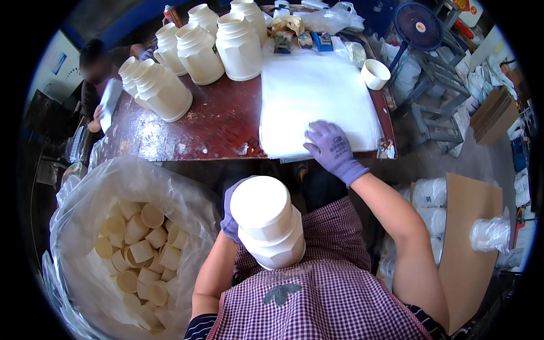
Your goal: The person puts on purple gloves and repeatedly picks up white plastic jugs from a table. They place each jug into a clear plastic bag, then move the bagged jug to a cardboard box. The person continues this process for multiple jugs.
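My left hand, in a purple glove, holds a cream plastic jar against my apron. A wide cream cap sits on the jar's top. Only part of this hand shows behind the cap. My right hand, gloved too, lies with fingers spread on a stack of clear plastic bags at the table's front edge; whether it pinches the top bag cannot be told. Several open-mouthed cream jars stand on the left of the red table. One loose cap stands right of the stack.
A big plastic sack of loose caps stands at lower left. An open carton with wrapped jars is at lower right. A person works at the table's left end. A fan and metal stools stand at right.
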Tool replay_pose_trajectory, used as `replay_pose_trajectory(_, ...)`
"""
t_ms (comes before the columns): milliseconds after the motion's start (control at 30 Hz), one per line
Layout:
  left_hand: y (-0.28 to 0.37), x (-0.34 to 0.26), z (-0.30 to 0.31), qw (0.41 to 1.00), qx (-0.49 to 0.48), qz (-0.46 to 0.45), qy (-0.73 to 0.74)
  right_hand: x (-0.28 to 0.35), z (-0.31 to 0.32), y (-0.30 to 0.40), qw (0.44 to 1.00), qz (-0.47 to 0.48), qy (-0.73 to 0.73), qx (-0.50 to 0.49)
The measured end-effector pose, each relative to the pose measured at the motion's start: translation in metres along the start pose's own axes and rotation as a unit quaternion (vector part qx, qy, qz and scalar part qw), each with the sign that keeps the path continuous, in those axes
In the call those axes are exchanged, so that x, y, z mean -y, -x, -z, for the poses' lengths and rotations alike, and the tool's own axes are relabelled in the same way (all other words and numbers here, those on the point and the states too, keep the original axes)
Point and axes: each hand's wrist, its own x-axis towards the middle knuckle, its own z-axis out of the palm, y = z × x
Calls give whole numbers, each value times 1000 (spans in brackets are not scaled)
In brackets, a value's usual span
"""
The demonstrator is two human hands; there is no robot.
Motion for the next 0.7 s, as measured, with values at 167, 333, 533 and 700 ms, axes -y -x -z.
replay_pose_trajectory(167, -19, 0, -10, 975, -12, 71, 209, -32, -12, -4, 958, -166, -229, -35)
replay_pose_trajectory(333, -34, 0, -77, 998, 4, 16, -58, -37, 3, -19, 732, -418, -538, -24)
replay_pose_trajectory(533, -33, -21, -121, 966, 43, 52, -249, 54, 34, 9, 674, -466, -569, 68)
replay_pose_trajectory(700, -10, -29, -110, 969, -14, -37, -243, 48, 73, -2, 487, -576, -643, -130)
